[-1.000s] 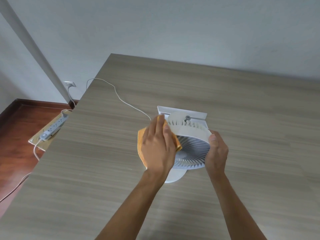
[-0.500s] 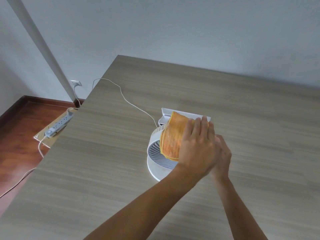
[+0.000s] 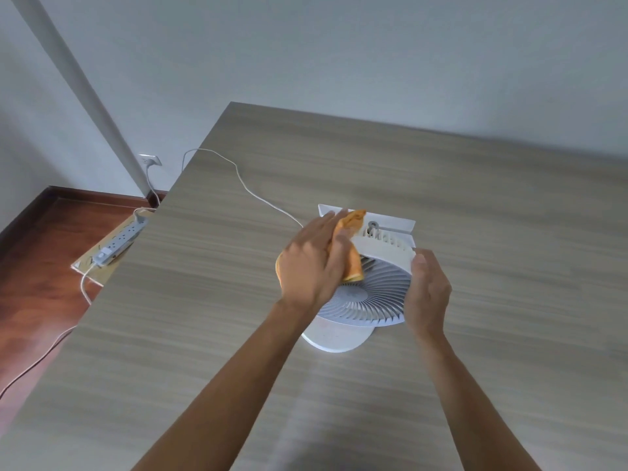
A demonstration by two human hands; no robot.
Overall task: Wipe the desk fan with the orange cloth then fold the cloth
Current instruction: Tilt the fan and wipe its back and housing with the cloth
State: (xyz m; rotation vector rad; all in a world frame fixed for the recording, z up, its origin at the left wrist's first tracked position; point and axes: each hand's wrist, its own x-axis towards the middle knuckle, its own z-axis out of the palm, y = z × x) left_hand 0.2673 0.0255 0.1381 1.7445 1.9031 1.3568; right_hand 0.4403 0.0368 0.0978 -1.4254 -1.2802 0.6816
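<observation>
Shifted from the fan's right, the left hand presses the orange cloth onto the desk fan's upper-left rim, while the right hand grips its right edge.

Pale wall, reddish wood floor, wood-grain desk.

Desk open right of, behind and in front of fan; left of fan, cord trails across to desk edge.
</observation>
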